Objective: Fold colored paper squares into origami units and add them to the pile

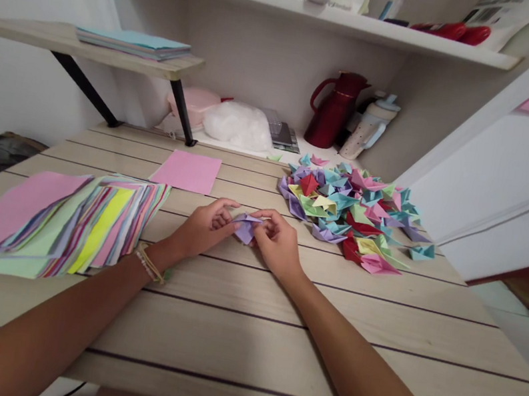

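Note:
A small, partly folded purple paper (245, 228) lies at the middle of the wooden table (241, 336). My left hand (203, 227) pinches its left side with curled fingers. My right hand (276, 239) pinches its right side, fingers closed on the fold. To the left of my hands spreads a fanned stack of coloured paper sheets (62, 222). A single pink sheet (188, 171) lies flat just beyond my hands. At the right sits a heap of several folded paper boats (353, 214) in many colours.
A dark red jug (334, 109) and a beige lidded cup (370, 128) stand at the back against the wall. A white plastic bag (239, 124) lies beside them. A small side shelf (82, 40) holds paper sheets. A white door (517, 173) stands to the right.

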